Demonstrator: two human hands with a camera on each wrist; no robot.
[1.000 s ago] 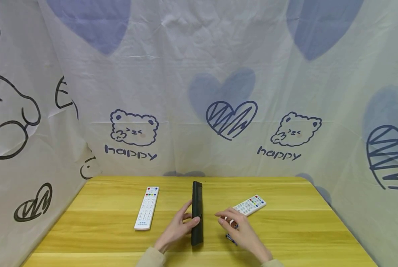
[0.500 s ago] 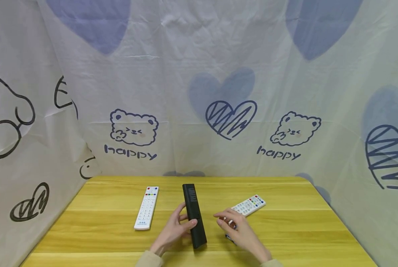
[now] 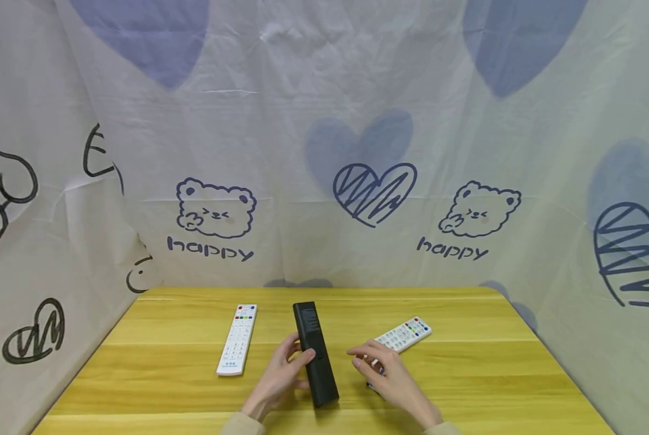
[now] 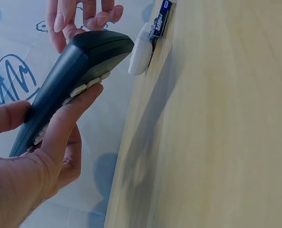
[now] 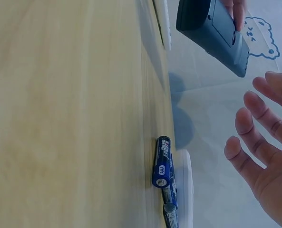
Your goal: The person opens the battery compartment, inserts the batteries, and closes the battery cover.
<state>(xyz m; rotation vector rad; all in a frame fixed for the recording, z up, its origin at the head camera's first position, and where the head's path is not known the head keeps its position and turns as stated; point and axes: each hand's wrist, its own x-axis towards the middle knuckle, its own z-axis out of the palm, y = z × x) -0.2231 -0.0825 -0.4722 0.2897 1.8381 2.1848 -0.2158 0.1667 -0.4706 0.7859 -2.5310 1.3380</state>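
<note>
My left hand [image 3: 277, 376] grips a black remote control [image 3: 322, 379] around its middle, thumb on the back and fingers on the side with the buttons. Its back, with a printed label and the battery cover, faces up toward the head camera. In the left wrist view the remote [image 4: 64, 85] is held tilted, off the wooden table. My right hand [image 3: 394, 376] hovers to the right with relaxed, slightly bent fingers and nothing in them. Below it lie several blue AAA batteries [image 5: 161, 161], mostly hidden by that hand in the head view.
A white remote control [image 3: 406, 334] lies slanted just beyond my right hand, partly covered by it. Another white remote [image 3: 237, 341] lies on the left side of the wooden table [image 3: 498, 374]. A printed cloth [image 3: 297, 241] hangs behind the table.
The black remote has turned from edge-on to back-up and leans with its far end leftward. My left hand shifted slightly left with it. My right hand stays nearly still.
</note>
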